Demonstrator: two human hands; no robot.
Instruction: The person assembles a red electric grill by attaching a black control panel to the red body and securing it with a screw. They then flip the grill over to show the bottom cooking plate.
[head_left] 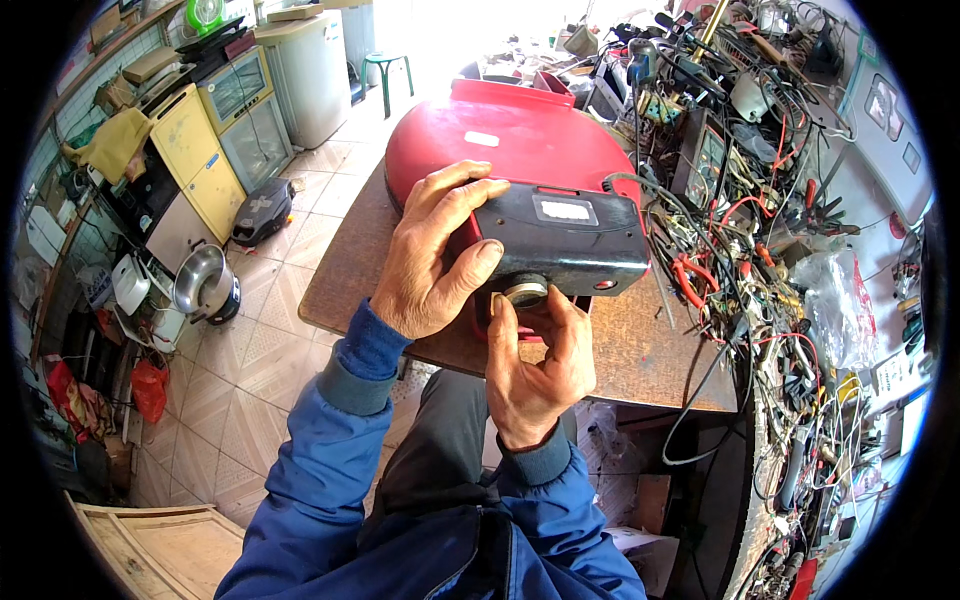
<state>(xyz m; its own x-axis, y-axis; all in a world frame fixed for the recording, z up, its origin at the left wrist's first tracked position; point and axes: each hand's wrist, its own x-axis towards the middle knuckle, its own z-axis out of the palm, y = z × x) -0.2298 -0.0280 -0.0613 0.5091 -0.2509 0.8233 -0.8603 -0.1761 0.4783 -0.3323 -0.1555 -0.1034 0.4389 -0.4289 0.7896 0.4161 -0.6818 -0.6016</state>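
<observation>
Blue jacket (440, 560), worn by the person at work; grey trousers (435, 430) just beyond. Principal item: red appliance (540, 140), round-bodied, on a brown table (640, 350), straight ahead of both hands. At its near side, a black housing (575, 245), long axis running left to right, right end slightly lower to the eye; pale label (567, 210) on top; round knob (525, 289) low on the near face, toward the person.

Left hand (435, 245): fingers spread, laid over the housing's left end, thumb along its top. Right hand (540, 375): thumb and fingers pinching the knob from the near side, hence the closer of the two to it. Whether the knob is turning, I cannot tell from where I stand.

Surroundings: at right, heaped cables (720, 215) and a red-handled tool (693, 282) beside the table's edge; at left, tiled floor (250, 340), steel pot (203, 280), black case (263, 212); behind these, yellow cabinet (195, 150); farther off, green stool (388, 62).
</observation>
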